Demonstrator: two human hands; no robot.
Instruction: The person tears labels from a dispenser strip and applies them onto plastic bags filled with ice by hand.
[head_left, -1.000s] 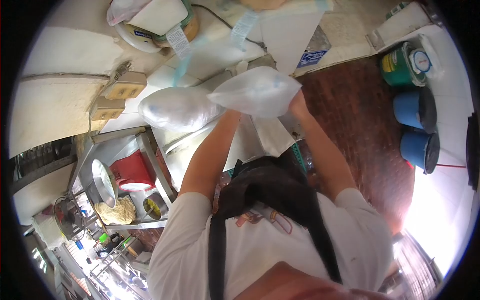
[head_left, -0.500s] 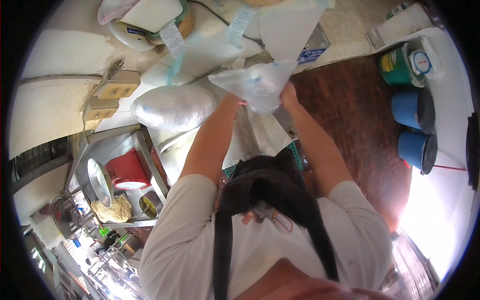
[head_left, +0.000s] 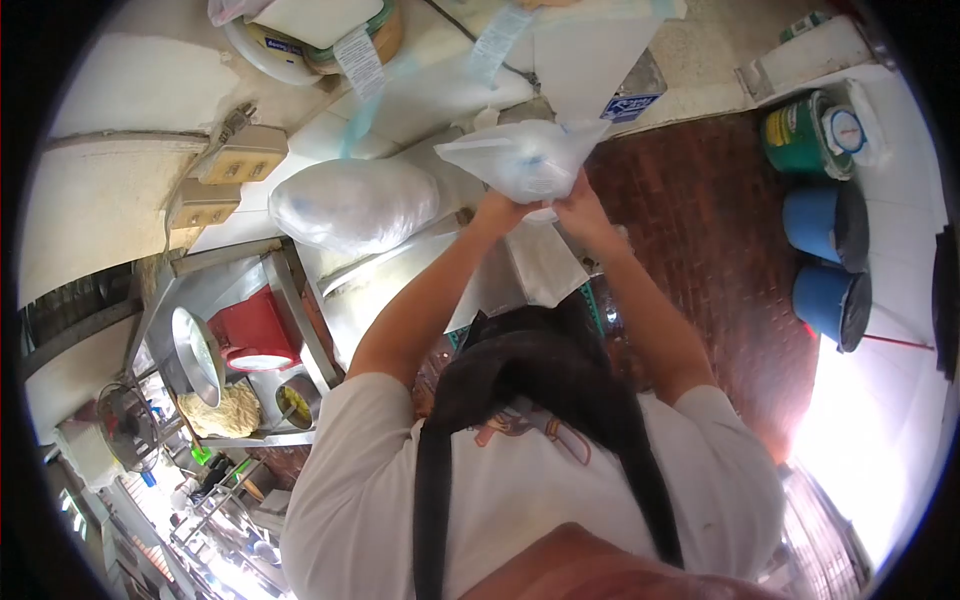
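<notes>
A translucent white plastic bag [head_left: 525, 160] hangs between my two hands, wide at its far side and gathered towards me. My left hand [head_left: 506, 212] is closed on its near left side. On the near right side my right hand [head_left: 582, 210] grips the same bag, close to the other hand. Left of them a bulging clear plastic bag [head_left: 355, 205] lies on the counter, not touched by either hand. White sheets or bags [head_left: 545, 262] hang just below my hands, in front of the dark apron.
At the left, a metal shelf [head_left: 285, 300] holds a red container [head_left: 255, 330], a metal bowl [head_left: 198, 355] and a pot [head_left: 297, 402]. Two blue buckets [head_left: 810, 222] and a green bucket [head_left: 795, 137] stand at the right wall. Outlet boxes [head_left: 243, 155] are upper left.
My hands have come closer together at the near side of the held bag. That bag has changed from a broad, puffed shape to a gathered one.
</notes>
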